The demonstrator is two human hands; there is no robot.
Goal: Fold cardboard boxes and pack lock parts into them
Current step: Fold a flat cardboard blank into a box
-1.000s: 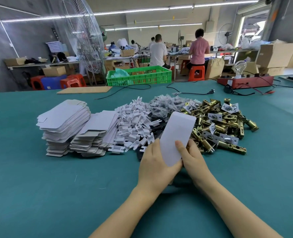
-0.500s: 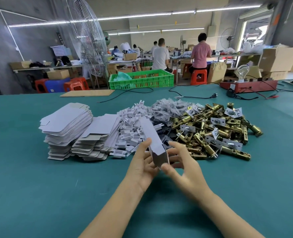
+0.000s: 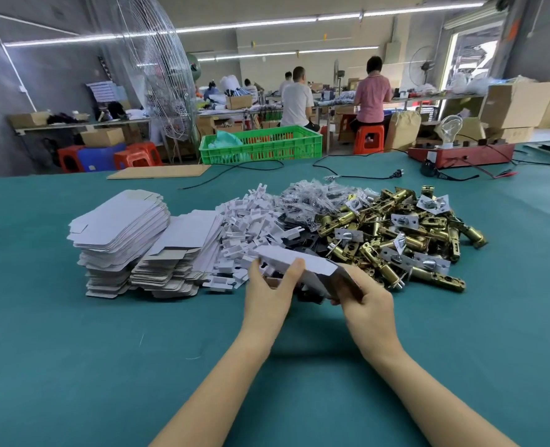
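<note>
I'm over the teal felt tabletop point(image 3: 73, 366): stacked flat white cardboard blanks point(image 3: 122, 233) left, heaped brass lock latches point(image 3: 396, 240) right. Just before them, my left hand point(image 3: 272, 291) and right hand point(image 3: 368, 304) each keep a clamped grip on the half-folded white cardboard box point(image 3: 299, 264), tilted above the tabletop.

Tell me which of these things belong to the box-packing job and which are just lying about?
In the job:
- white box, held by left hand and right hand
- flat box blanks
- white inserts
- brass latches
- bagged small parts

Lying about:
- green crate
- cardboard sheet
- black cable
- red device
</note>
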